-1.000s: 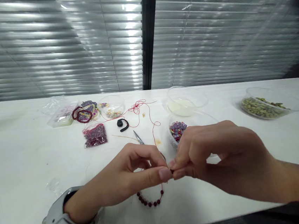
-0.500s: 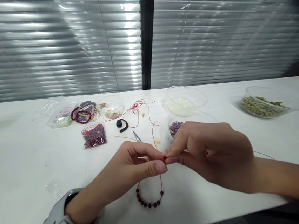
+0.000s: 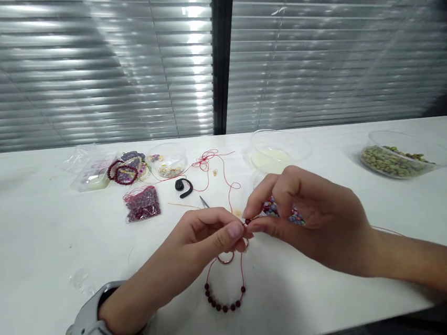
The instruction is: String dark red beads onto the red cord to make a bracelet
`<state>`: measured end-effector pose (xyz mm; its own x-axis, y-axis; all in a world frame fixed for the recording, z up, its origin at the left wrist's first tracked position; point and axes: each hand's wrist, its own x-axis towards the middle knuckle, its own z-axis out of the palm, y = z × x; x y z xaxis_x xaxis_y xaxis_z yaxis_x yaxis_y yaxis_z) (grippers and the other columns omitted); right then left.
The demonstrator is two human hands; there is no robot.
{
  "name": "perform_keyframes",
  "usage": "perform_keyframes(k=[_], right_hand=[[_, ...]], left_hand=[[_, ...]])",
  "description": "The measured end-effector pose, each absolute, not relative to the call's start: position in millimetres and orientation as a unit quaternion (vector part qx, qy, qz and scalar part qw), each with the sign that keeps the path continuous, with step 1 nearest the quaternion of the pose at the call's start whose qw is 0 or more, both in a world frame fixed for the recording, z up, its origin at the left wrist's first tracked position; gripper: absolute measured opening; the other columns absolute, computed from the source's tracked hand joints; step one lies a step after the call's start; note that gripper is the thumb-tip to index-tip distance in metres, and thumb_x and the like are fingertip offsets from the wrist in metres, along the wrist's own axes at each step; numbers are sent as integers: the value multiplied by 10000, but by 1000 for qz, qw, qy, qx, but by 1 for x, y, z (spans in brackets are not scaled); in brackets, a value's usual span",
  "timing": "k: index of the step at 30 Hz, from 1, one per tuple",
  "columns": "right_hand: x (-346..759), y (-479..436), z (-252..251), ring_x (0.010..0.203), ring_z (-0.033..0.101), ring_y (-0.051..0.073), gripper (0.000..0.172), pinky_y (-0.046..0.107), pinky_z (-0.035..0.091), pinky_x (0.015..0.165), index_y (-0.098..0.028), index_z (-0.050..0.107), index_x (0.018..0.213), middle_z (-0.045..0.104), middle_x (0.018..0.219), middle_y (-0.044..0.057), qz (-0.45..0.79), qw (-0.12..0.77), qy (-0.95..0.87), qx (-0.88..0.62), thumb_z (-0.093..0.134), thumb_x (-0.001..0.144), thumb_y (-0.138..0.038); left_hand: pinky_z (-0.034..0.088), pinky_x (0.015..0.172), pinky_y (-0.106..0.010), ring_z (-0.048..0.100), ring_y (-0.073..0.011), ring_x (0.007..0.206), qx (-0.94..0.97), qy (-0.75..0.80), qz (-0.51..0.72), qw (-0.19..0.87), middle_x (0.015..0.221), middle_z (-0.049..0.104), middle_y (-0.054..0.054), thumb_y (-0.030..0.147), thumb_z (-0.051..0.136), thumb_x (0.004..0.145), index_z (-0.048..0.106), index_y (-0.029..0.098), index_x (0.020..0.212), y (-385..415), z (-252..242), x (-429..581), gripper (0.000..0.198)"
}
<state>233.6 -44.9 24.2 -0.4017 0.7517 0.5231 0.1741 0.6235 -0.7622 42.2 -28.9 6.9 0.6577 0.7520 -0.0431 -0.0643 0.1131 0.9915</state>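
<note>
My left hand (image 3: pixel 210 240), with a grey watch on its wrist, is closed in a pinch on the red cord (image 3: pixel 241 263). Right at its fingertips sits a small dark red bead (image 3: pixel 247 221). My right hand (image 3: pixel 311 217) meets it from the other side, its thumb and index finger closed about that bead; its other fingers are curled loosely. Below both hands hangs a loop of cord carrying a row of dark red beads (image 3: pixel 225 308). A red ring-like loop (image 3: pixel 226 258) shows just under my left hand. Fingers partly hide the cord at the bead.
A bag of dark red beads (image 3: pixel 142 203), a black earpiece (image 3: pixel 185 187) and a pointed metal tip (image 3: pixel 203 202) lie beyond my hands. Tangled red cord (image 3: pixel 205 160) trails behind. Colourful beads (image 3: pixel 270 207) are partly behind my right hand. A tub of green pieces (image 3: pixel 397 161) stands right.
My right hand has shifted upward and its fingers have spread, uncovering the bead and more of the colourful beads behind. The left fingertips rose slightly, and the red ring-like loop now shows.
</note>
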Motion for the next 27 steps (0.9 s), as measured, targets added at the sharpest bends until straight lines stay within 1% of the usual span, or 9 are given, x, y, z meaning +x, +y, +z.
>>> perform_keyframes(k=[4, 7, 10, 15, 18, 20, 21, 24, 27], right_hand=[[234, -45, 21, 705, 639, 91, 297, 229, 520, 594, -225, 424, 771, 667, 826, -61, 302, 458, -781, -298, 644, 766, -26], [235, -45, 21, 675, 641, 111, 290, 240, 492, 562, -223, 448, 750, 660, 740, -59, 226, 467, -787, -335, 698, 739, -76], [236, -47, 20, 622, 619, 105, 320, 235, 461, 531, -210, 408, 692, 648, 675, -55, 159, 455, -804, -349, 710, 741, -115], [234, -48, 20, 538, 546, 86, 361, 250, 418, 518, -197, 333, 631, 668, 654, -36, 47, 426, -849, -307, 631, 774, -53], [235, -49, 29, 536, 537, 98, 325, 267, 421, 527, -203, 375, 616, 655, 613, -30, 4, 396, -861, -320, 619, 792, -78], [239, -51, 38, 552, 561, 111, 327, 272, 432, 525, -210, 394, 594, 639, 593, -27, 9, 389, -854, -345, 629, 804, -122], [241, -52, 43, 565, 577, 113, 352, 265, 437, 515, -212, 377, 582, 633, 596, -30, 26, 403, -844, -353, 642, 800, -134], [245, -54, 52, 667, 633, 128, 366, 254, 465, 513, -226, 354, 620, 645, 680, -33, 86, 483, -796, -354, 666, 786, -129], [245, -53, 49, 667, 628, 117, 347, 247, 474, 527, -229, 375, 646, 652, 706, -37, 102, 476, -804, -341, 667, 776, -95]], left_hand=[[385, 670, -220, 502, -100, 692, 600, 296, 290, 684, 687, 604, 19, 368, 571, 869, 664, 178, 743, -28, 7, 43, 246], [382, 668, -230, 506, -106, 695, 612, 298, 290, 672, 697, 605, 12, 389, 552, 876, 664, 173, 766, -28, 6, 43, 267], [383, 668, -234, 510, -108, 703, 623, 296, 292, 662, 727, 600, 5, 396, 542, 879, 666, 167, 794, -27, 5, 44, 275], [393, 659, -232, 513, -110, 699, 603, 297, 291, 681, 713, 605, 6, 332, 615, 837, 662, 162, 768, -28, 5, 45, 190], [406, 676, -235, 528, -115, 709, 600, 313, 293, 676, 709, 624, 4, 306, 615, 838, 656, 168, 731, -28, 6, 44, 179], [407, 671, -228, 528, -110, 699, 591, 331, 309, 668, 691, 619, 14, 300, 615, 835, 637, 177, 693, -28, 7, 43, 189], [409, 668, -226, 531, -112, 704, 586, 339, 319, 663, 700, 616, 16, 307, 619, 829, 633, 183, 698, -28, 8, 43, 181], [431, 682, -235, 563, -148, 809, 587, 357, 338, 643, 791, 614, 7, 359, 638, 802, 648, 216, 861, -29, 10, 42, 155], [453, 738, -252, 575, -171, 900, 611, 359, 330, 624, 897, 626, -3, 376, 641, 805, 639, 246, 1001, -31, 12, 41, 235]])
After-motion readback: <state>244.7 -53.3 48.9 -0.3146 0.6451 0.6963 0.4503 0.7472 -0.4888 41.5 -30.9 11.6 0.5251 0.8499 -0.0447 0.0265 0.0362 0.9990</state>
